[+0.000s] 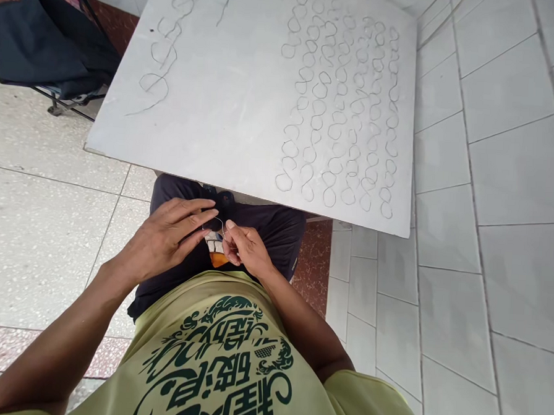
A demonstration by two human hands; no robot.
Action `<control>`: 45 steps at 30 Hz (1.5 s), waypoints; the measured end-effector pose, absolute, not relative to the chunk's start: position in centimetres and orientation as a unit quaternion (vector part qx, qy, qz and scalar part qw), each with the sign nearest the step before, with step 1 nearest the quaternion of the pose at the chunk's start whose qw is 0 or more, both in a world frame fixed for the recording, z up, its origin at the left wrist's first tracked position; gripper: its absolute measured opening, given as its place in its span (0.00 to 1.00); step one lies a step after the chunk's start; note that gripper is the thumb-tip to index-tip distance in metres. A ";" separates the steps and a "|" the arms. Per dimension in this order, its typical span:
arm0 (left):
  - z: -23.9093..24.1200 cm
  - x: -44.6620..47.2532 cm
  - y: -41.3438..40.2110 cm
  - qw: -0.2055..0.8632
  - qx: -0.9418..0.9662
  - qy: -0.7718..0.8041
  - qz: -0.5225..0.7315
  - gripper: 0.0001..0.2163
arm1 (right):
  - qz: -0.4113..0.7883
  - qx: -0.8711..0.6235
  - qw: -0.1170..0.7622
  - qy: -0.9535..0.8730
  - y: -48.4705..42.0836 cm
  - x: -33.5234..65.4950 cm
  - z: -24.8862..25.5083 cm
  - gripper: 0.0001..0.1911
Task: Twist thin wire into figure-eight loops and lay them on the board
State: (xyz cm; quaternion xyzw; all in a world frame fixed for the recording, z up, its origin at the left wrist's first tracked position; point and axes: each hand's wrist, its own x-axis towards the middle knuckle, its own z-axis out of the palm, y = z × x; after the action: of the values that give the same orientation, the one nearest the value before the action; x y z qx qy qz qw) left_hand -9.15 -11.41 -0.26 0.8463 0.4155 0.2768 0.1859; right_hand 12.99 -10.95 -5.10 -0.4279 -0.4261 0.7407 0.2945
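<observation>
Over my lap, my right hand (247, 248) pinches a thin wire (222, 224) between thumb and forefinger. The wire bends in a curve toward my left hand (167, 231). That hand is held out flat, fingers stretched and slightly apart, with its fingertips close to the wire. Whether they touch it, I cannot tell. Just ahead of both hands is the near edge of a pale board (216, 124). Thin figure-eight loops (331, 182) lie in several rows on its right side. Looser curly strands (156, 86) run along its left side.
A dark cloth-covered folding chair (48, 41) stands at the far left on the speckled floor (38, 232). The white tiled wall (501, 182) runs close along the right of the board. Something orange (217, 259) shows between my legs, below my hands.
</observation>
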 end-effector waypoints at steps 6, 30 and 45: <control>-1.0 -9.1 -9.0 0.193 0.891 0.329 0.248 0.13 | 0.749 -0.411 0.261 -0.450 -11.0 13.0 -4.8 0.34; -2.3 -8.6 -10.3 0.214 0.853 0.402 0.254 0.11 | 0.786 -0.323 0.234 -0.472 -11.1 14.0 -7.1 0.24; -1.6 -9.6 -12.1 0.243 0.858 0.368 0.264 0.11 | 0.810 -0.312 0.240 -0.434 -11.1 14.1 -7.4 0.25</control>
State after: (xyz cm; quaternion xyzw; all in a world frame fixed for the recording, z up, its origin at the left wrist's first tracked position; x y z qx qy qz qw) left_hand -9.65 -12.09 -1.61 0.8577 0.3685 0.2637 0.2431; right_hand 14.07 -11.06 -7.41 -0.3124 -0.4345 0.8100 0.2399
